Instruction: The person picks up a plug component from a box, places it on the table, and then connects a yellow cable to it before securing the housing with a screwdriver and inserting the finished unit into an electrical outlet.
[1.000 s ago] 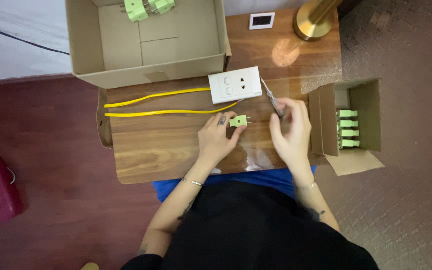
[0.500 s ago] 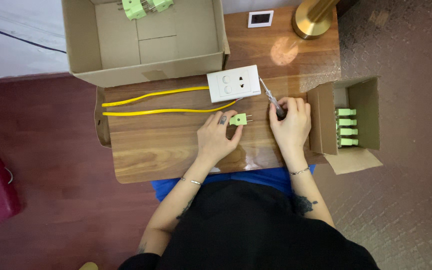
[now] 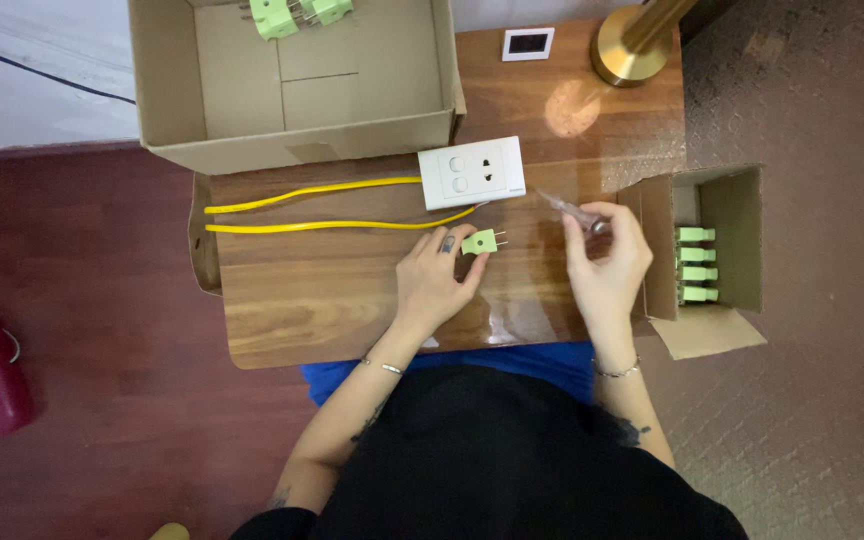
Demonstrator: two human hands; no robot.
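Your left hand (image 3: 432,285) rests on the bench (image 3: 332,320) with its fingers loosely curled, thumb and forefinger pinching the small green plug (image 3: 480,242) so its two metal prongs point right, toward your other hand. Your right hand (image 3: 607,262) is closed around a slim clear-handled tool (image 3: 570,210), probably a tester screwdriver, whose tip angles up and left toward the white socket plate (image 3: 472,172). The pinch on the plug looks light and covers only its left end, so if you press the tool against it, it may twist or skid out across the glossy wood. The tool's point sits near your left fingertips, and a slip off a small screw could jab them. The two yellow wires (image 3: 312,205) trail left from the socket plate, just above your left hand; catch them with your wrist and you could drag the plate along. The small open carton (image 3: 717,190) holding a row of green plugs stands at the right edge of the bench, just beside your right hand, and a bump from the elbow could tip it to the floor. The large cardboard box (image 3: 292,140) and brass lamp base (image 3: 627,55) lie well apart.
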